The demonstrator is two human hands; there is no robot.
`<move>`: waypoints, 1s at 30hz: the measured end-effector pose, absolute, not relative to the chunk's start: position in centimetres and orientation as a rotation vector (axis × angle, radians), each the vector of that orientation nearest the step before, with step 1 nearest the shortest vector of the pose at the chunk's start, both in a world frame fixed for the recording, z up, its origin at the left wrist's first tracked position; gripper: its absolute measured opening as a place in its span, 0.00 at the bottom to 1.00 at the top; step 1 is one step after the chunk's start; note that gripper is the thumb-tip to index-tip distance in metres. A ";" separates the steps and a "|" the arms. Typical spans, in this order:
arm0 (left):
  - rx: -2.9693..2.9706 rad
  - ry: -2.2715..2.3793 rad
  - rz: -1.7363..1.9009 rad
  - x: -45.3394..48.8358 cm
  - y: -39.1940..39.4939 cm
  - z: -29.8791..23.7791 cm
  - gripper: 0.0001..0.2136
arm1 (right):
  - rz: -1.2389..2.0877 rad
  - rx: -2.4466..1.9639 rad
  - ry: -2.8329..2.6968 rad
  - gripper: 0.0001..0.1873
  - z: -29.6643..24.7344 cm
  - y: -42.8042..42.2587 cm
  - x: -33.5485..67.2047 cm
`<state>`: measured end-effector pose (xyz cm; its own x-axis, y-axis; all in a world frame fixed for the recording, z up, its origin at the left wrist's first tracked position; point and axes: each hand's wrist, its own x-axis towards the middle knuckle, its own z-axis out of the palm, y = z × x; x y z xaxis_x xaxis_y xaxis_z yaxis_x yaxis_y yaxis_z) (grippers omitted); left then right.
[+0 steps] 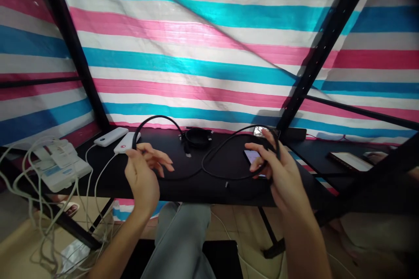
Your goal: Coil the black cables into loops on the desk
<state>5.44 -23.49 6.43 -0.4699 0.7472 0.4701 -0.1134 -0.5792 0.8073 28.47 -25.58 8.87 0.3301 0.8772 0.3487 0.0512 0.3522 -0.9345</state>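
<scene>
A long black cable (159, 117) runs in loose loops between my two hands above the black table (203, 194). My left hand (143, 181) pinches it between thumb and index finger, the other fingers spread loosely. On the right, my right hand (279, 168) has its fingers curled around the looped part of the same cable. One small plug (227, 185) shows near the front of the table. Behind the hands, a second black cable (198, 138) lies coiled on the tabletop. A lit phone (252, 156) is partly hidden behind my right hand.
Two white boxes with cords, a white power bank (111, 137) and a white device (122, 144), lie at the left. Beside them is a white power strip (65, 170) with tangled white cords. Black metal posts (327, 30) and striped sheeting (196, 52) surround the table.
</scene>
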 end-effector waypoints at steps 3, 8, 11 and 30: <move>1.118 1.021 2.147 4.2 -22.9 6.5 0.20 | 0.653 -1.096 -1.114 0.27 8.7 -25.4 29.2; 1.149 1.035 2.050 3.9 -22.8 6.6 0.24 | 0.657 -1.192 -1.216 0.28 8.2 -25.3 28.9; 1.149 1.085 2.097 3.8 -22.9 7.0 0.26 | 0.654 -1.231 -1.300 0.31 7.9 -25.1 28.9; 1.216 1.215 2.407 6.1 -19.4 10.7 0.24 | 0.391 -1.363 -1.196 0.20 6.6 -23.1 31.3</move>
